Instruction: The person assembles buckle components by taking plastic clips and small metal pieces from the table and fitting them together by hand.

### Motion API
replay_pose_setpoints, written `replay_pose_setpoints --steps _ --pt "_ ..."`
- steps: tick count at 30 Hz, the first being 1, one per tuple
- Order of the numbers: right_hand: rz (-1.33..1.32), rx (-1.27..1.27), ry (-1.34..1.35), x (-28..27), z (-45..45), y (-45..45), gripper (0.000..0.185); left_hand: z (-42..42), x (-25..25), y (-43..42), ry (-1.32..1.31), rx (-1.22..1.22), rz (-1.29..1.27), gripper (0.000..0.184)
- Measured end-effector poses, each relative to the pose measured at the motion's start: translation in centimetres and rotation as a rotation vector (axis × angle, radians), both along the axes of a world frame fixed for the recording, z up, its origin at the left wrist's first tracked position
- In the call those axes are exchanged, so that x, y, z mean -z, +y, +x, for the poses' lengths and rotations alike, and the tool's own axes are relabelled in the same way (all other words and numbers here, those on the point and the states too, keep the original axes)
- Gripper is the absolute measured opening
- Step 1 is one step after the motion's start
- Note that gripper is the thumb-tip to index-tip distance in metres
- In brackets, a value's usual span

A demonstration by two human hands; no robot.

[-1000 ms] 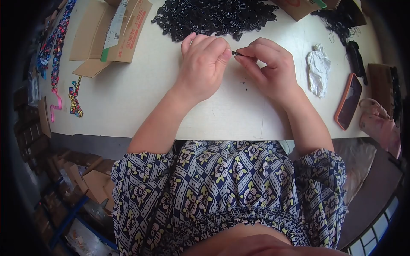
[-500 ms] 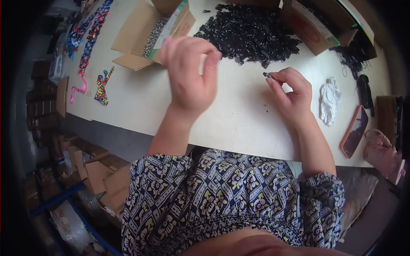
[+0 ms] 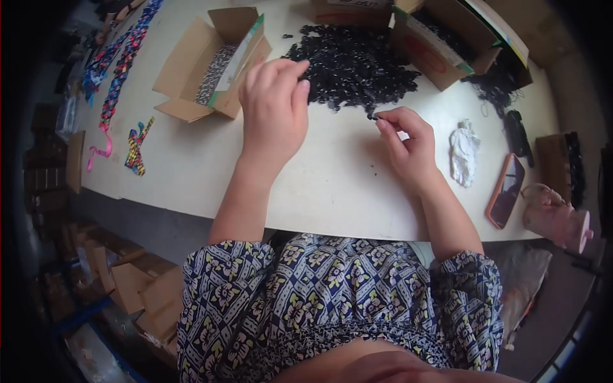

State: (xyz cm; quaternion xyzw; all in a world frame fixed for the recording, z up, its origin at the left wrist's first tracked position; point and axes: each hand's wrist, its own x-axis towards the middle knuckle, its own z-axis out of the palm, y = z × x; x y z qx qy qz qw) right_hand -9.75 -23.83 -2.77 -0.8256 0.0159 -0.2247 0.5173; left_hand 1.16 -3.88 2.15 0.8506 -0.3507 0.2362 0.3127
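Observation:
A heap of small black pieces point(image 3: 351, 64), with shiny loops among them, lies on the far middle of the table. My right hand point(image 3: 412, 143) pinches one small black piece point(image 3: 374, 117) between thumb and forefinger at the heap's near edge. The piece's exact kind is too small to make out. Left of the heap, my left hand point(image 3: 274, 108) is raised with thumb and forefinger apart, and nothing shows between them. Just beyond it stands an open cardboard box point(image 3: 181, 71) holding many small black-and-silver pieces point(image 3: 216, 73).
Another open carton point(image 3: 429, 54) stands at the back right. Along the right lie a crumpled white wrapper point(image 3: 464, 153), a phone in an orange case point(image 3: 504, 191) and a pink cup point(image 3: 554, 220). Patterned straps point(image 3: 118, 83) and a colourful bow-shaped strap point(image 3: 136, 148) lie on the left.
The camera view has shifted, sliding the table things leftward. My left hand has moved nearer the heap's left edge; my right hand still pinches the small black piece, now closer to the heap.

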Motion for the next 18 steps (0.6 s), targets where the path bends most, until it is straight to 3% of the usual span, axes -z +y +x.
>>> replay_pose_setpoints --steps 1,4,8,10,12,16,18 --pt "0.093 0.018 0.030 -0.3 0.0 -0.1 0.007 -0.2 0.6 -0.6 0.020 0.035 -0.006 0.022" --pt "0.027 0.129 -0.041 -3.1 -0.1 -1.6 0.008 -0.6 3.2 -1.6 0.085 0.117 0.007 0.022" --pt "-0.182 0.394 -0.310 -6.3 1.3 -6.3 0.012 0.2 5.1 -1.4 0.135 0.136 0.026 0.020" --pt "-0.216 0.411 -0.471 -6.8 3.1 -9.6 0.014 0.2 5.3 -1.5 0.161 0.127 -0.006 0.019" --pt "-0.362 0.488 -0.304 -7.2 4.0 -11.8 0.016 0.1 5.4 -1.5 0.141 0.143 0.012 0.019" --pt "-0.654 0.432 -0.489 -7.3 4.0 -8.4 0.017 0.0 5.6 -1.6 0.131 0.145 0.031 0.018" --pt "-0.516 0.249 -0.215 -6.1 3.0 -5.4 0.017 0.0 5.6 -1.5 0.142 0.145 0.035 0.018"
